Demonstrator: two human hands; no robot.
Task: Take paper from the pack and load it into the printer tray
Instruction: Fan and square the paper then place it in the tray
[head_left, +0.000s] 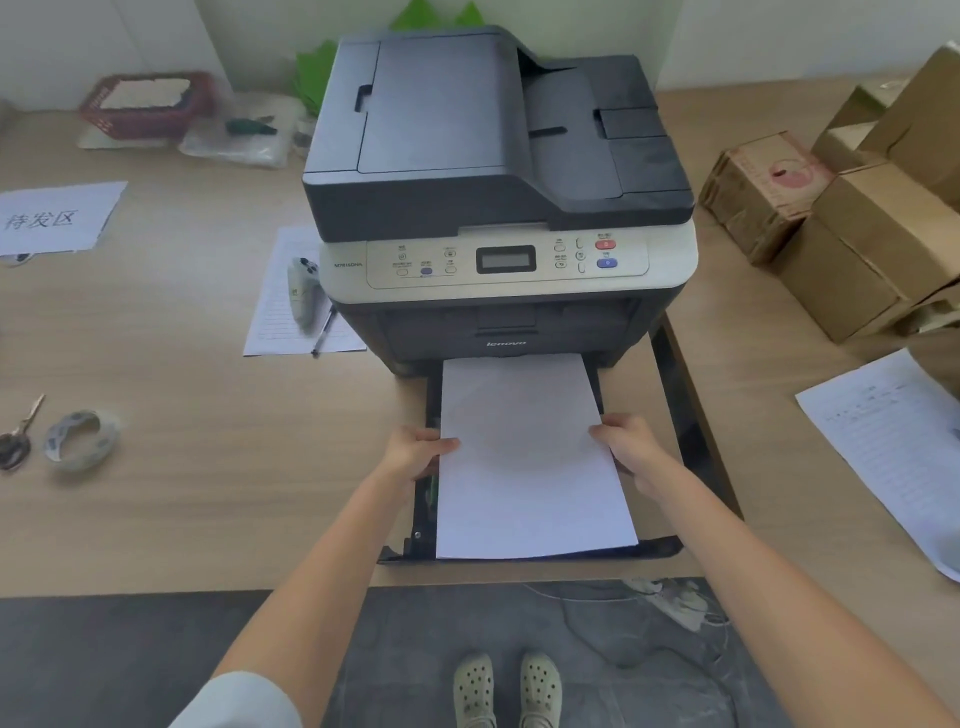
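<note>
Both hands grip paper inside open printer tray.

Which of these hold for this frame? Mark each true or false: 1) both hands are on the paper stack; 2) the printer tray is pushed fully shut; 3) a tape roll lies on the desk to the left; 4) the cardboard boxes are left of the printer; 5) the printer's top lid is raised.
1) True. The left hand and right hand hold the side edges of the paper stack.
2) False. The printer tray is pulled out toward the person, with the paper lying in it.
3) True. The tape roll lies there beside some keys.
4) False. The cardboard boxes are right of the printer.
5) False. The lid lies closed.
</note>
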